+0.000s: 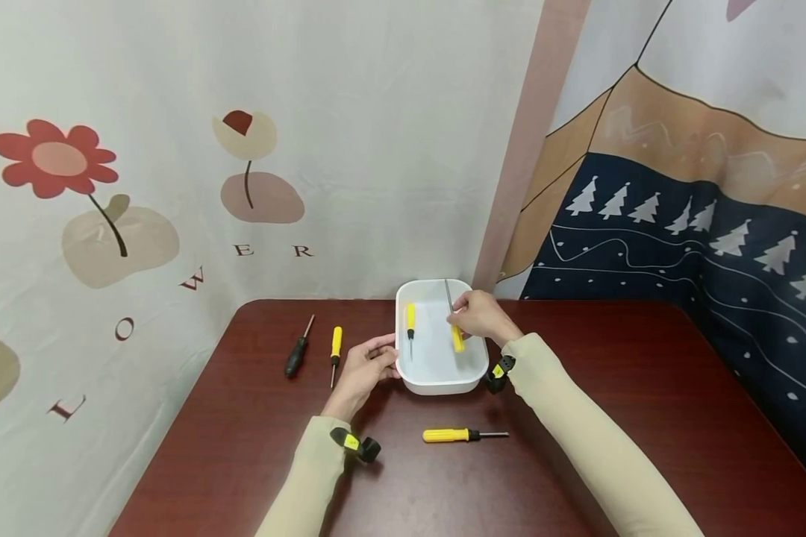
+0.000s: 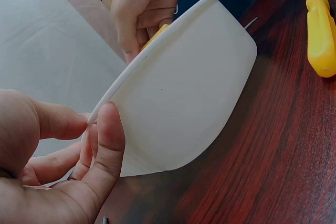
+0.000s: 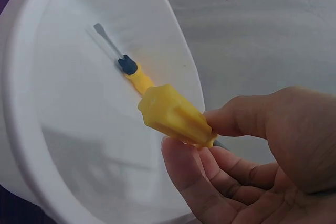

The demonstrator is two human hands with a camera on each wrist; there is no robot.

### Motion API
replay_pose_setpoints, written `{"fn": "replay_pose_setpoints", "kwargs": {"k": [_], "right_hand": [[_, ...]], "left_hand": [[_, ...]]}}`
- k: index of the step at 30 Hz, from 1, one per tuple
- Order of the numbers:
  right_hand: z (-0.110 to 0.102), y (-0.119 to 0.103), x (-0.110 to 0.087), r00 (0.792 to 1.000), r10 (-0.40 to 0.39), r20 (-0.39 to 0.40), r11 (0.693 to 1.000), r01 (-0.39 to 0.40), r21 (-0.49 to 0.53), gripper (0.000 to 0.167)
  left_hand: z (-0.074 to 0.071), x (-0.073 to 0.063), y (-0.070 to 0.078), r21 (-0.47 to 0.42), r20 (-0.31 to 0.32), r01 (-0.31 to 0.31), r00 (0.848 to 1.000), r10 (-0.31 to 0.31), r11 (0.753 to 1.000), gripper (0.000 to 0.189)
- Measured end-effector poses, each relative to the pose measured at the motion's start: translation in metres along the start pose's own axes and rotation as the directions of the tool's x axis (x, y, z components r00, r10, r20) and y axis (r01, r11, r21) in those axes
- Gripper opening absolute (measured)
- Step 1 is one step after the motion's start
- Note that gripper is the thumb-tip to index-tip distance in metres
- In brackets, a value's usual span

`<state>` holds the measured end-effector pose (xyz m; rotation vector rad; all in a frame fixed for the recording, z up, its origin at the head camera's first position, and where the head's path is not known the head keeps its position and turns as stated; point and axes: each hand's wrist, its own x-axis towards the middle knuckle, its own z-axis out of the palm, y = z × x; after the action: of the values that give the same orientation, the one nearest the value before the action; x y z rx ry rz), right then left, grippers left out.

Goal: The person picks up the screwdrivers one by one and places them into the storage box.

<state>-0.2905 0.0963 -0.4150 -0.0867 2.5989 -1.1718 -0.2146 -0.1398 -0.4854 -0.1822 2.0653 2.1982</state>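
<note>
Over open tray floor (image 1: 435, 362), screwdriver (image 1: 457, 341) in right hand's (image 1: 481, 313) pinch; rim (image 2: 157, 46) in left hand's (image 1: 366, 369).

Curtained-off tabletop work area, head view; the wider building cannot be told. At 6 o'clock, a wood-grain table (image 1: 457, 488) bearing screwdrivers (image 1: 448, 435); from 9 to 12 o'clock, a flower-printed curtain (image 1: 389, 164); at 3 o'clock, a dark hanging (image 1: 645, 246) patterned with pale fir trees.

Tray (image 1: 438, 373) — free room between screwdriver (image 1: 410, 315) and right hand (image 1: 482, 315).
</note>
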Motion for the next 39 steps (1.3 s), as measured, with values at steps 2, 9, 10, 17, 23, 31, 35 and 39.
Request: {"fn": "replay_pose_setpoints", "kwargs": {"k": [2,9,10,17,23,31,35,39], "right_hand": [[0.002,-0.001,0.002,1.0,0.0,0.003,1.0,0.0,-0.01,0.03],[0.009,-0.003,0.008,1.0,0.01,0.023,0.999,-0.009,-0.05,0.029],[0.01,-0.003,0.009,1.0,0.009,0.027,0.999,-0.008,-0.053,0.029],[0.014,-0.006,0.013,0.999,0.02,0.037,0.997,-0.017,-0.074,0.027],[0.017,-0.01,0.017,0.998,0.028,0.06,0.997,-0.023,-0.077,0.025],[0.021,-0.012,0.024,0.995,0.047,0.085,0.996,-0.04,-0.086,0.021],[0.024,-0.011,0.029,0.994,0.05,0.094,0.994,-0.04,-0.103,0.02],[0.026,-0.013,0.031,0.994,0.064,0.094,0.992,-0.052,-0.119,0.02]], "left_hand": [[0.0,0.0,0.0,-0.003,0.001,0.0,1.0,0.0,1.0,0.04],[0.0,-0.001,0.001,-0.004,0.002,0.008,1.0,-0.008,1.0,0.041],[-0.001,-0.001,0.0,-0.002,0.003,0.007,1.0,-0.007,1.0,0.041],[-0.002,-0.001,0.0,-0.002,0.009,0.0,1.0,0.0,1.0,0.041],[-0.002,0.0,0.0,-0.008,0.007,-0.001,1.0,0.001,1.0,0.041],[-0.001,-0.001,0.0,-0.005,0.008,-0.005,1.0,0.005,1.0,0.041],[0.0,0.0,-0.001,-0.011,0.011,-0.005,1.0,0.005,1.0,0.04],[0.0,0.001,-0.001,-0.018,0.013,-0.004,1.0,0.004,1.0,0.04]]}}
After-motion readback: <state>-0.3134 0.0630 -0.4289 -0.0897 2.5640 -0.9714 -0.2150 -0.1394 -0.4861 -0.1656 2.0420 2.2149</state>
